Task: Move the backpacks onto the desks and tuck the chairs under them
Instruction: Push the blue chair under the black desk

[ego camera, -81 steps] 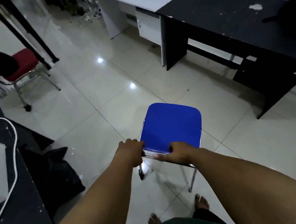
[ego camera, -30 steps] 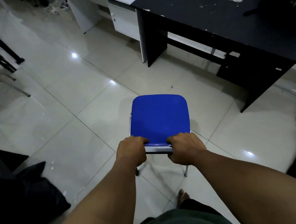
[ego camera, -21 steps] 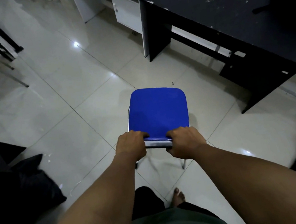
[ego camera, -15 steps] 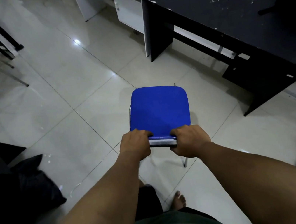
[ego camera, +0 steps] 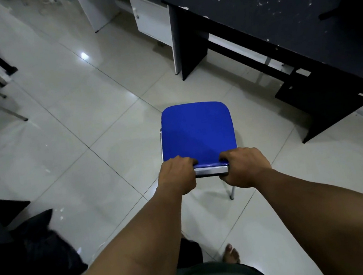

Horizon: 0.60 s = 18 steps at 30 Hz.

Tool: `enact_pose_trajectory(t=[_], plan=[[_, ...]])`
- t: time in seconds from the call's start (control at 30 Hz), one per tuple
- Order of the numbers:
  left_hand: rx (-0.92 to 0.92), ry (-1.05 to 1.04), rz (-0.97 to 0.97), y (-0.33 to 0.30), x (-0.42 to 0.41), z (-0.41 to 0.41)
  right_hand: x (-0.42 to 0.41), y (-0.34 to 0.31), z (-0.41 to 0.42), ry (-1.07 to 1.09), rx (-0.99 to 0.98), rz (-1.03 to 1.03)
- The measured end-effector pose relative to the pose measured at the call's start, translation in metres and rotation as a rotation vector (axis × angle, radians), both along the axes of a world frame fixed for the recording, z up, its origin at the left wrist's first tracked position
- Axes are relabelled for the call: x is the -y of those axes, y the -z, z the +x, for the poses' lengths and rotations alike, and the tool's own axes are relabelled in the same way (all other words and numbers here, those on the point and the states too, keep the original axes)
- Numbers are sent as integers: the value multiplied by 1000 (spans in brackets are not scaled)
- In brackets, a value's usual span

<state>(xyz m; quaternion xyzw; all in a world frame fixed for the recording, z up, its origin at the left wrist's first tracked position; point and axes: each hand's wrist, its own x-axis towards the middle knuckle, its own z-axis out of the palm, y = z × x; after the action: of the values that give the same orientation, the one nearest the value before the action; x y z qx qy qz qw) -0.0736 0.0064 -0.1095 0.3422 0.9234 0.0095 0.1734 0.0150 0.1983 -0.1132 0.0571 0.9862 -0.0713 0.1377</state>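
- A person's left hand (ego camera: 177,175) and right hand (ego camera: 243,167) each curl tightly around the near edge of a blue chair (ego camera: 197,132), one at either corner, probably to steer it straight.
- The chair stands on the tiled floor (ego camera: 82,119), near the black desk (ego camera: 295,24) but not yet under it.
- A dark bag (ego camera: 29,261), possibly a backpack, lies on the floor at left.
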Motion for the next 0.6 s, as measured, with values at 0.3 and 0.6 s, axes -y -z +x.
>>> enact_pose_trajectory(t=[0.3,0.6], plan=[[20,98,-5,-2,-12,-64,-2,0,-49,136,-3,10],[33,143,-21,0,-30,-118,-15,4,-94,188,-53,34]])
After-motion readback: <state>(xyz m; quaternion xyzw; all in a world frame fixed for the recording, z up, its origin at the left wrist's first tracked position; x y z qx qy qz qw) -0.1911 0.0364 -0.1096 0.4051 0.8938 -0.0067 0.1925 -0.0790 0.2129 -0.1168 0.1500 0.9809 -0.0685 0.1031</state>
